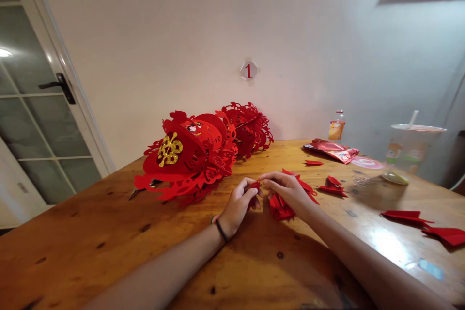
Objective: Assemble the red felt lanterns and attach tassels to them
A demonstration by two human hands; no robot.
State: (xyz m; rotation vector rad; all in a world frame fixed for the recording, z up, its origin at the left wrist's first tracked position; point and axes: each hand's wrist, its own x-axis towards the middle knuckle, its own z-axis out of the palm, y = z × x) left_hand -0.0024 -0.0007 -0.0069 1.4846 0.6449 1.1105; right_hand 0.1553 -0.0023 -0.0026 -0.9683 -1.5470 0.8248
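Between the thumb and fingers of my left hand is a small folded red felt piece, mostly covered by the fingers. The fingertips of my right hand are pinched together at its upper end; what they grip is too small to make out. Beneath and beside my right hand lie more red felt cut-outs. Left of my hands rests a large red felt lantern with cut-out edges and a gold glitter double-happiness character. A second red lantern sits behind it.
Loose red felt pieces lie on the right of the wooden table. Farther back are a shiny red packet, a drink bottle and a clear plastic cup with a straw. A metal tool pokes out beside the lantern.
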